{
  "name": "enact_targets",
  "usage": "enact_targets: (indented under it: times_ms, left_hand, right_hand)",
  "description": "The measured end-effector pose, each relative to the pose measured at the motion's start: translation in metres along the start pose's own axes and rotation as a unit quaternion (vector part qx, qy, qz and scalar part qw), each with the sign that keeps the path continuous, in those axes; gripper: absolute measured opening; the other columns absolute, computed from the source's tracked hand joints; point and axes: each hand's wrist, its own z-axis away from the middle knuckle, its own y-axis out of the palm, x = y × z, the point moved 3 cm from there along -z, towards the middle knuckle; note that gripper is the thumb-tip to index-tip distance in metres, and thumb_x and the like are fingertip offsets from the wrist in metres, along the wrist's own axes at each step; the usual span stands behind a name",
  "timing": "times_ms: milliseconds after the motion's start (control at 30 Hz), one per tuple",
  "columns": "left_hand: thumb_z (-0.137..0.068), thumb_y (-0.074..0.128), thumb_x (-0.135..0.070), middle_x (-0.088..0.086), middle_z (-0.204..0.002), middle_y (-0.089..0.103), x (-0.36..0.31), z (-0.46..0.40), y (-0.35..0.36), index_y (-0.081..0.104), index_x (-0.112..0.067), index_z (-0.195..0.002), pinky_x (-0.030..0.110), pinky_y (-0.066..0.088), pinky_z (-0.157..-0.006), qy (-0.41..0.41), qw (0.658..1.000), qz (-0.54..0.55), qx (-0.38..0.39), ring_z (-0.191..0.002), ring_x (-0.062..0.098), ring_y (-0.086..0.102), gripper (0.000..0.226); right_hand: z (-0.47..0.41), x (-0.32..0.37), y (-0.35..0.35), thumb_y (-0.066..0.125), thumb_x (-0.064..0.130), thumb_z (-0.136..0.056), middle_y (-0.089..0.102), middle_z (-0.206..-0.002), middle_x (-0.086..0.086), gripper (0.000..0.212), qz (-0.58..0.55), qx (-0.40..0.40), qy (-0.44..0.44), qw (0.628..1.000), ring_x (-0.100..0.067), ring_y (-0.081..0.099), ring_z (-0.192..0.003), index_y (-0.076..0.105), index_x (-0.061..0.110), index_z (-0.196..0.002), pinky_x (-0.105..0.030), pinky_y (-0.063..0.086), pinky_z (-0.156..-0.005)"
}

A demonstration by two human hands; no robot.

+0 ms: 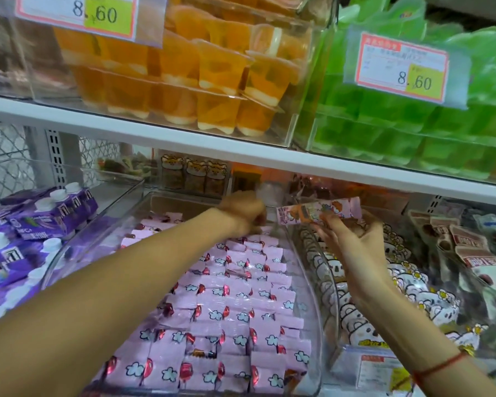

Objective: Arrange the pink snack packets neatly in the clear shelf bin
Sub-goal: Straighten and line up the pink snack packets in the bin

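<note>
Right hand [352,242]: fingers pinch one packet [318,212], held level above bin's [312,325] right rear wall. Left hand [242,214]: curled among rear packets, blurred; grip unclear. Pink packets [229,305] fill bin in fairly tidy rows; rear corner looks unfinished, probably near done. Price tags [400,67] read 8.60; other print illegible.

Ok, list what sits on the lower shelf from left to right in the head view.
Purple cartons → clear shelf bin of pink snack packets, left hand at its far end → right hand holding one packet → white cartoon packets → brown packets.
</note>
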Motion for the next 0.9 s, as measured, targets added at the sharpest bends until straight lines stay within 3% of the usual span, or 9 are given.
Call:
enact_targets:
  times_ms: [133,200,300,367,467,600,667,767,900]
  left_hand:
    - [-0.091,0.058,-0.019,0.001,-0.101,0.065,0.01,0.008,-0.004,0.066,-0.016,-0.103,0.029,0.047,-0.082,-0.019,0.999,0.029,-0.016,-0.093,0.019,0.061,0.015]
    - [-0.091,0.059,-0.019,-0.002,-0.097,0.066,0.019,0.018,-0.012,0.067,-0.017,-0.102,0.03,0.049,-0.084,-0.035,0.994,0.095,-0.026,-0.087,0.015,0.063,0.014]
    - [-0.091,0.06,-0.022,-0.004,-0.104,0.065,0.03,0.028,-0.019,0.068,-0.021,-0.105,0.025,0.048,-0.078,-0.064,0.987,0.139,-0.049,-0.087,0.013,0.062,0.016]
    - [-0.091,0.061,-0.022,-0.004,-0.109,0.065,0.032,0.029,-0.018,0.068,-0.021,-0.109,0.023,0.049,-0.076,-0.077,0.983,0.157,-0.05,-0.087,0.012,0.063,0.02]
    - [-0.091,0.06,-0.023,-0.005,-0.115,0.063,0.031,0.029,-0.014,0.067,-0.022,-0.111,0.022,0.047,-0.075,-0.089,0.982,0.161,-0.048,-0.089,0.011,0.06,0.022]
    - [-0.091,0.059,-0.023,-0.005,-0.117,0.064,0.031,0.03,-0.012,0.067,-0.023,-0.112,0.025,0.044,-0.084,-0.086,0.984,0.146,-0.054,-0.096,0.011,0.054,0.022]
    - [-0.091,0.059,-0.024,-0.006,-0.117,0.063,0.031,0.03,-0.01,0.067,-0.025,-0.111,0.027,0.043,-0.084,-0.086,0.985,0.136,-0.054,-0.101,0.013,0.055,0.021]
    - [-0.093,0.056,-0.021,-0.006,-0.122,0.061,0.031,0.031,-0.007,0.067,-0.026,-0.111,0.026,0.041,-0.083,-0.094,0.986,0.129,-0.045,-0.106,0.015,0.055,0.022]
    - [-0.098,0.043,-0.015,-0.001,-0.122,0.059,0.028,0.032,-0.008,0.058,-0.027,-0.124,0.023,0.044,-0.069,-0.09,0.98,0.173,-0.028,-0.089,0.013,0.058,0.031]
  right_hand:
    - [-0.006,-0.003,0.007,0.066,0.013,-0.086,0.064,-0.104,-0.004,0.042,0.089,0.009,-0.029,0.996,-0.018,0.069,-0.093,0.039,0.021,-0.117,-0.044,0.052,-0.094]
    - [-0.01,-0.003,0.014,0.066,0.01,-0.087,0.065,-0.098,0.001,0.039,0.116,0.013,-0.051,0.992,-0.013,0.069,-0.084,0.041,0.02,-0.114,-0.046,0.053,-0.089]
    - [-0.018,-0.003,0.028,0.065,0.009,-0.087,0.06,-0.092,0.007,0.039,0.212,0.033,-0.118,0.97,-0.02,0.062,-0.097,0.04,0.017,-0.116,-0.038,0.049,-0.089]
    - [-0.023,-0.005,0.037,0.064,0.009,-0.088,0.062,-0.093,0.002,0.044,0.295,0.08,-0.168,0.937,-0.024,0.063,-0.093,0.039,0.015,-0.123,-0.034,0.049,-0.079]
    - [-0.034,-0.003,0.047,0.063,0.01,-0.089,0.065,-0.103,-0.01,0.042,0.475,0.159,-0.26,0.826,-0.027,0.064,-0.085,0.042,0.014,-0.125,-0.038,0.052,-0.075]
    - [-0.048,-0.016,0.064,0.067,0.017,-0.085,0.062,-0.108,-0.005,0.033,0.585,0.246,-0.196,0.748,-0.021,0.06,-0.085,0.048,0.027,-0.11,-0.031,0.049,-0.066]
    - [-0.054,-0.024,0.071,0.07,0.026,-0.082,0.056,-0.118,-0.001,0.029,0.633,0.246,-0.157,0.717,-0.023,0.055,-0.102,0.055,0.031,-0.106,-0.031,0.05,-0.081]
    - [-0.06,-0.027,0.076,0.066,0.019,-0.085,0.041,-0.136,-0.005,0.04,0.677,0.295,-0.091,0.668,-0.028,0.04,-0.127,0.058,0.029,-0.123,-0.036,0.039,-0.105]
    - [-0.046,-0.01,0.07,0.052,0.015,-0.093,0.043,-0.138,-0.012,0.041,0.685,0.334,-0.067,0.644,-0.028,0.044,-0.125,0.049,0.016,-0.134,-0.029,0.037,-0.098]
